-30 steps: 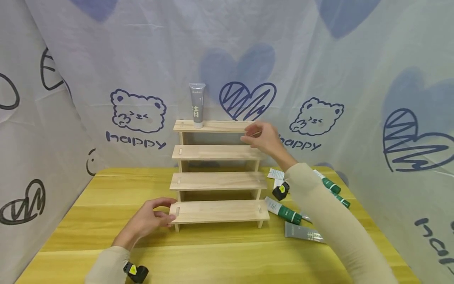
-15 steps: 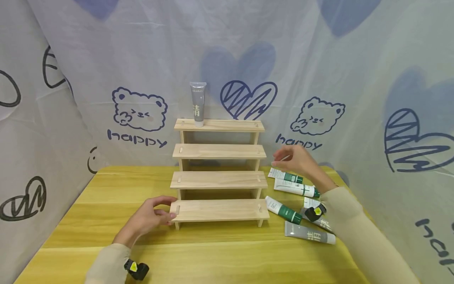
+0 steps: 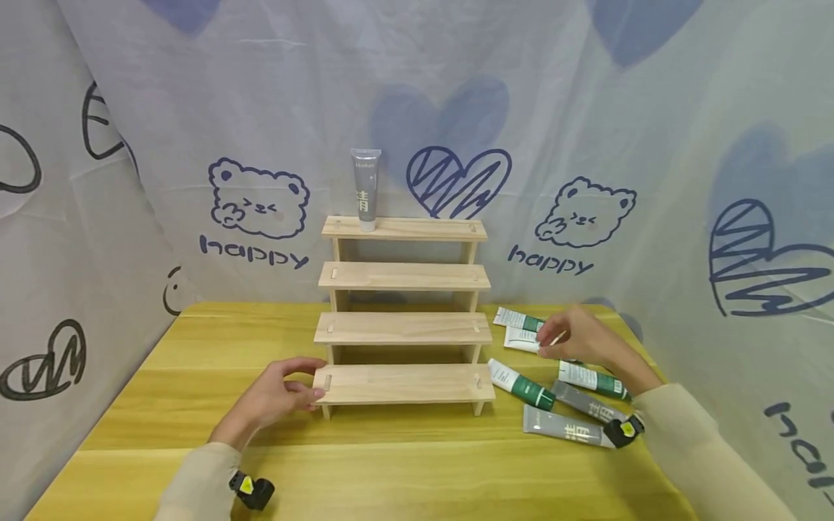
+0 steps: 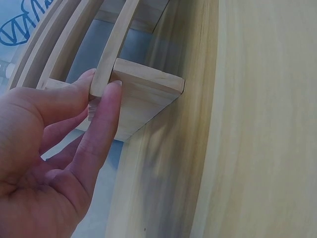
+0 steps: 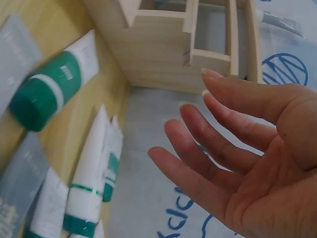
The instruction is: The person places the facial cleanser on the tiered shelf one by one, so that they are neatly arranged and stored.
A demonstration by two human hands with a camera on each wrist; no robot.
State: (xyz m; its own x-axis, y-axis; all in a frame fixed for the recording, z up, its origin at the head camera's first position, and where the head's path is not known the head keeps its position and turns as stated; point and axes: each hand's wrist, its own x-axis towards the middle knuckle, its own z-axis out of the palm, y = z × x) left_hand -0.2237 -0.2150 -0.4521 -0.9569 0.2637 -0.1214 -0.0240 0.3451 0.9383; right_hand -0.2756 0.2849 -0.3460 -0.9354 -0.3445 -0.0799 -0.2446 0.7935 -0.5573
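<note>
Step rack of pale wood, four tiers, at the middle of the yellow table, back against the printed cloth. Largest thing on the table by far; bare on three tiers, with one grey tube upright at the left end of the top tier.

Left hand at the left end of the bottom tier: thumb above, fingers below and beside, pinching the board's edge, plain in the left wrist view where the fingertips press the wood.

Right hand low over the table, right of the rack and well apart from it. Fingers spread and relaxed, palm empty in the right wrist view; holding nothing.

Loose tubes in a scatter beneath and in front of that hand, all flat on the table. Nearest: a white-and-green tube just at the fingertips, long axis roughly left to right, crimped end toward the rack, cap end hidden under the hand. Touching or only close: cannot tell. Far nearer the right hand than the left. Another white-and-green one slanting beside the bottom tier's right end, and a grey one nearer the table's front.
</note>
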